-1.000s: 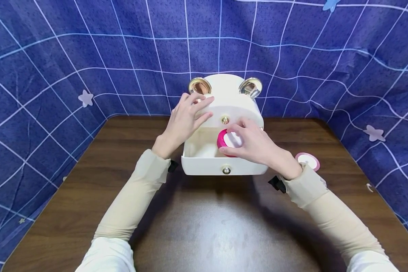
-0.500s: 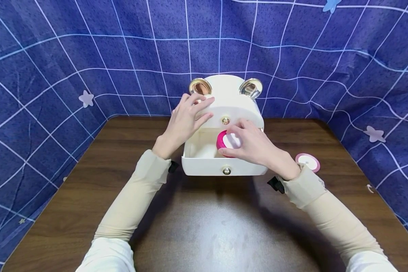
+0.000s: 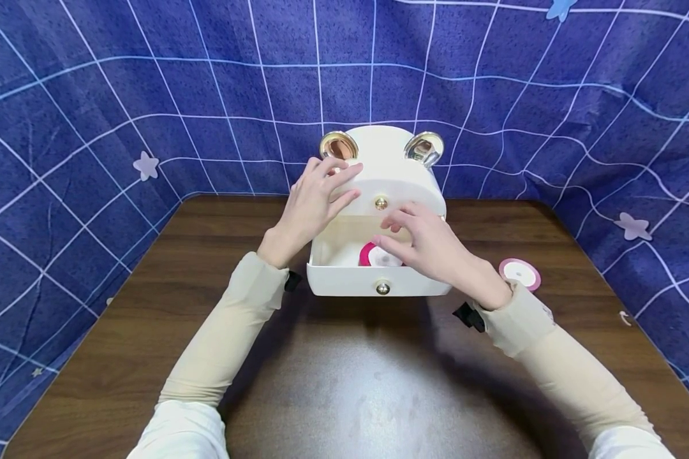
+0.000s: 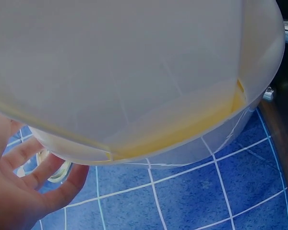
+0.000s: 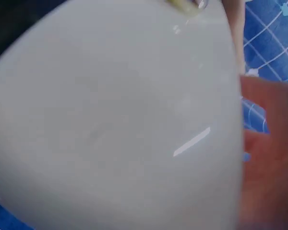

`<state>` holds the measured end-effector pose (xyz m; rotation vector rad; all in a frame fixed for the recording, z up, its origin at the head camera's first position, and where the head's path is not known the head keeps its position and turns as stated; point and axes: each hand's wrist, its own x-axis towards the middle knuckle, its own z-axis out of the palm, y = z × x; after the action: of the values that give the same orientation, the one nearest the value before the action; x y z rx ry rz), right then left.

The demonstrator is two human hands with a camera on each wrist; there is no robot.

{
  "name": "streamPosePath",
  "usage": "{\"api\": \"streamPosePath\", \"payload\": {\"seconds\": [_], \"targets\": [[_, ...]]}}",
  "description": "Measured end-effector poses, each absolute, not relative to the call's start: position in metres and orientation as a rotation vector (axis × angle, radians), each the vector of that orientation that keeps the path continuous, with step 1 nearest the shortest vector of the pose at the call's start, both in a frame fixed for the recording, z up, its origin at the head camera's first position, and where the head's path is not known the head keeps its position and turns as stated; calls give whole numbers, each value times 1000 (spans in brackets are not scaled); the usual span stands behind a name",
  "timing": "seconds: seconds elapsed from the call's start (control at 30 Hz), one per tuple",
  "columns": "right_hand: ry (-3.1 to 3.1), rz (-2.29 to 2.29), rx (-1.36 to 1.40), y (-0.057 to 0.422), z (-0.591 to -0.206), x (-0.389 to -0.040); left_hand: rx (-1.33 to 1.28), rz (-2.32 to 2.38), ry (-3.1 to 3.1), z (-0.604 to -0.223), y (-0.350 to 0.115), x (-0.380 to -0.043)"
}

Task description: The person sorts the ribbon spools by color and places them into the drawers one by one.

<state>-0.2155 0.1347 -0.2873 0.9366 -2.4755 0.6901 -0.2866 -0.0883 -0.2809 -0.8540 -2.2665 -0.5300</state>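
A white drawer box (image 3: 379, 143) with round metallic ears stands at the back of the table. Its lower drawer (image 3: 344, 281) is pulled out towards me. Inside lies a spool of hot-pink ribbon (image 3: 373, 255) with a white face, partly hidden behind the drawer front. My right hand (image 3: 430, 245) hovers over the drawer with thumb and fingers spread apart, holding nothing. At the box's upper left, my left hand (image 3: 312, 197) rests with loosely spread fingers near the left ear (image 3: 339, 145). The left wrist view shows those fingers (image 4: 69, 189) beside the white shell.
A second spool, pale pink and white (image 3: 519, 273), lies on the brown wooden table (image 3: 207, 357) beyond my right wrist. Gold knobs sit on the upper drawer front (image 3: 381, 203) and the lower one. A blue gridded cloth (image 3: 224, 89) hangs behind the table.
My right hand has let go of the hot-pink ribbon spool, which now lies lower in the drawer. Its fingers have spread apart. My left hand stays in place.
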Motion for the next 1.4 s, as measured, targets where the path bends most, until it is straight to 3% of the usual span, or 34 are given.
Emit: {"api": "streamPosePath", "payload": {"seconds": [0.27,0.43,0.63,0.83,1.4], "targets": [[-2446,1411,1067,135,-289,-176,-859,-533,-2253,-280,-88,-286],[-2679,2077,1087,133,-319,-161,-860,-529,-2248,-281,-88,-286],[-2792,2585,703,126,-348,-162,-857,-526,-2249,-281,-89,-285],[-2654,2792,303,122,-353,-168,-864,-532,-2254,-281,-89,-286],[-2559,2813,274,119,-354,-169,-870,-533,-2260,-281,-89,-286]]}}
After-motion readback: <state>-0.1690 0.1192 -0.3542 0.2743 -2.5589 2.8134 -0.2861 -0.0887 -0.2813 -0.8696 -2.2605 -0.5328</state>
